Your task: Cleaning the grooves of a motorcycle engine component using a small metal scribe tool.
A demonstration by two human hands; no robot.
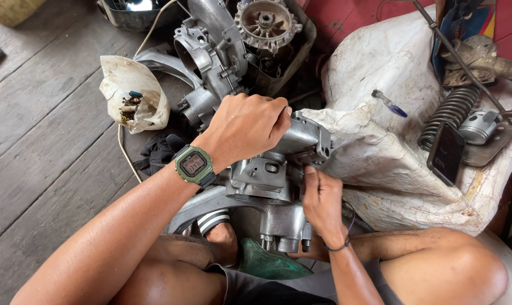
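Grey metal casing (273, 175) sat between your knees on the floor, your left hand (245, 127) curled over its top edge, right hand (322, 204) pinching its side, second casing (210, 56) lying apart behind, so work looked midway.

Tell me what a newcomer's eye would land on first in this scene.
First, the grey metal engine casing at centre, gripped from above by the left hand, which wears a green wristwatch, while the right hand presses its right side. Behind it, at top centre, lies another engine housing. To the right, a dirty white sack carries a coil spring and a phone.
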